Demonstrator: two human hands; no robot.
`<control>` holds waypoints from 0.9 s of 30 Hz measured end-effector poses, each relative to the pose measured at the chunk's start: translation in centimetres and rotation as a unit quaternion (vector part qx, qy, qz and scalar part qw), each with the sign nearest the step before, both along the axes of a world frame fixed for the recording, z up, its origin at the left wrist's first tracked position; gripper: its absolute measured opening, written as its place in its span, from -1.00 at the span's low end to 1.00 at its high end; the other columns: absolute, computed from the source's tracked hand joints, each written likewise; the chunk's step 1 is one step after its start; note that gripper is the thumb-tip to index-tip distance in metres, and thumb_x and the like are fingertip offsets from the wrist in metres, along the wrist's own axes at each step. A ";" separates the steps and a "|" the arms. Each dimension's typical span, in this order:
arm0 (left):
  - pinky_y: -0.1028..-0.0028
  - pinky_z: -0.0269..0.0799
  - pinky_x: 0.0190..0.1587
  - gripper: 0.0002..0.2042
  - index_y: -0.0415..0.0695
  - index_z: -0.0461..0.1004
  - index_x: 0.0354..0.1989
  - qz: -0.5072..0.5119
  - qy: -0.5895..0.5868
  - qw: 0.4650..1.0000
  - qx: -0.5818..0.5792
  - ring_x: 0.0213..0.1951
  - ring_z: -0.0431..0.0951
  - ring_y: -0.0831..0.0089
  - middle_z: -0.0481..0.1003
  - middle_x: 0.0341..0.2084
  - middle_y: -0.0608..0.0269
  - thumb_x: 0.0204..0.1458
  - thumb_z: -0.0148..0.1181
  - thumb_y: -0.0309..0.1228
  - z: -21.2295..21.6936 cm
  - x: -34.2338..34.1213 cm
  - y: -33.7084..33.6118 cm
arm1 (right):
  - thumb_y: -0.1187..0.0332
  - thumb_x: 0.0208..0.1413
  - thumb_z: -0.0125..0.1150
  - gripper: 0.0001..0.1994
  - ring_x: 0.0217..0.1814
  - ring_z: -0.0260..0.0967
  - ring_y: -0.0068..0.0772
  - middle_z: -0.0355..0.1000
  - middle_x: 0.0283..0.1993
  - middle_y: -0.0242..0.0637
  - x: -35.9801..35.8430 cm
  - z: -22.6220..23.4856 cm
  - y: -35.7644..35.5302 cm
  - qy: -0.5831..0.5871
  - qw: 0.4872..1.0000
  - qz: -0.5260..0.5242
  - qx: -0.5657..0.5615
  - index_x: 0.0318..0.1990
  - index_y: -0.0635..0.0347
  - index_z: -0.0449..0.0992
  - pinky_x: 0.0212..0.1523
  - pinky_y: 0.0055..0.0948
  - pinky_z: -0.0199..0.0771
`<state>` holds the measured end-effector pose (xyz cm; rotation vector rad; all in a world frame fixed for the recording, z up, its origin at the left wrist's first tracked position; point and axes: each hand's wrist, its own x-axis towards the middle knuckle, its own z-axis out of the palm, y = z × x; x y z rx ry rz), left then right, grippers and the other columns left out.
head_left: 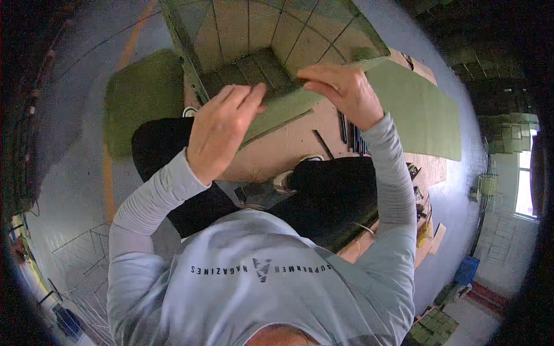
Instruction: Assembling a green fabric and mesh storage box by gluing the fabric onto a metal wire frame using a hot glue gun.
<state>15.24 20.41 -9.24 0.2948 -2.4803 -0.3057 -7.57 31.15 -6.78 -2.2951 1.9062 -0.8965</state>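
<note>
In front of me stands an olive-green fabric piece (277, 111) with a pale cloth edge facing me and a darker hollow behind it. My left hand (220, 131) is raised at the near left side of this hollow, its fingers stretched out and partly apart. Across from it, my right hand (348, 93) hovers by the right side, fingers straight and thumb apart from them. Nothing shows in either hand. Whether the fingertips touch the cloth I cannot tell. Thin dark wires (249, 29) run across the far part of the fabric.
Green cloth sheets lie at the left (141, 104) and right (415, 106). Beneath the fabric piece is a pinkish board (277, 144), with several dark rods (352, 135) near my right leg. Wire racks (86, 259) stand at the lower left, and a blue bin (466, 270) at the right.
</note>
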 end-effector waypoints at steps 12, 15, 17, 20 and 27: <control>0.18 0.41 -0.47 -0.84 -0.22 0.44 -0.45 -0.010 -0.134 0.988 0.075 -0.50 0.51 0.00 0.47 -0.59 -0.01 0.08 0.06 -0.40 1.3 -2.2 -1.3 | 0.42 0.02 0.26 -0.80 -0.28 0.50 -0.15 0.53 -0.30 -0.09 -1.5 0.7 -3.2 0.000 0.983 0.060 0.174 -0.18 0.26 0.55 -0.29 -0.38 0.47; 0.19 0.43 -0.42 -0.81 -0.25 0.45 -0.44 -0.022 -0.109 0.993 0.048 -0.48 0.53 0.01 0.47 -0.61 -0.04 0.06 0.07 -0.36 0.8 -2.0 -1.5 | 0.42 0.03 0.24 -0.77 -0.23 0.50 -0.13 0.53 -0.25 -0.08 -1.6 0.7 -3.4 -0.046 0.967 0.106 0.228 -0.13 0.25 0.54 -0.22 -0.35 0.47; 0.19 0.43 -0.41 -0.82 -0.25 0.44 -0.43 -0.027 -0.054 0.998 0.031 -0.47 0.53 0.01 0.47 -0.61 -0.05 0.05 0.08 -0.36 0.3 -2.0 -1.3 | 0.44 0.03 0.21 -0.78 -0.19 0.49 -0.08 0.52 -0.22 -0.10 0.0 0.9 -2.5 -0.079 0.989 0.080 0.096 -0.13 0.25 0.53 -0.16 -0.31 0.46; 0.09 0.39 -0.39 -0.86 -0.22 0.48 -0.41 -0.001 -0.021 0.995 0.102 -0.45 0.49 -0.08 0.46 -0.59 -0.08 0.05 0.05 -0.41 0.7 -1.6 0.3 | 0.46 0.04 0.18 -0.79 -0.20 0.48 -0.05 0.52 -0.20 -0.15 2.0 -0.5 -1.4 0.016 0.997 0.080 0.012 -0.15 0.24 0.54 -0.16 -0.27 0.47; 0.15 0.41 -0.36 -0.88 -0.25 0.42 -0.44 -0.045 -0.044 0.995 0.073 -0.41 0.49 -0.05 0.46 -0.54 -0.10 0.02 0.09 -0.43 -1.5 -2.8 -2.9 | 0.37 0.01 0.11 -0.79 -0.24 0.48 -0.07 0.51 -0.38 -0.11 -0.6 -0.8 -4.9 -0.044 0.975 0.130 0.173 -0.18 0.16 0.54 -0.23 -0.24 0.47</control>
